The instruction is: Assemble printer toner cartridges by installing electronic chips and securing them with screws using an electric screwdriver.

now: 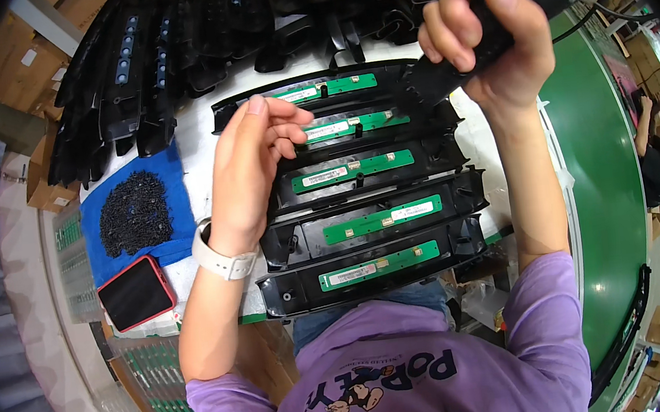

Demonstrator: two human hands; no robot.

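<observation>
My right hand (pixel 493 33) grips a black electric screwdriver (pixel 522 1), its front end angled down toward the right end of the upper black plastic housings. My left hand (pixel 255 153) is over the left ends of these housings with its fingers curled in; whatever they may hold is hidden. Several long black housings lie in a row before me, each with a green circuit board in it. The nearest boards to my left fingers are the second board (pixel 361 124) and the top board (pixel 345 85), both partly covered by that hand. The third board (pixel 354 171) lies below them.
A heap of small black screws (pixel 135 212) lies on a blue cloth (pixel 173 183) at left, beside a red-edged phone (pixel 136 293). More black housings (pixel 136 73) are piled along the far side. Right of the white worktop is a green surface (pixel 595 176); another person (pixel 659 160) is beyond it.
</observation>
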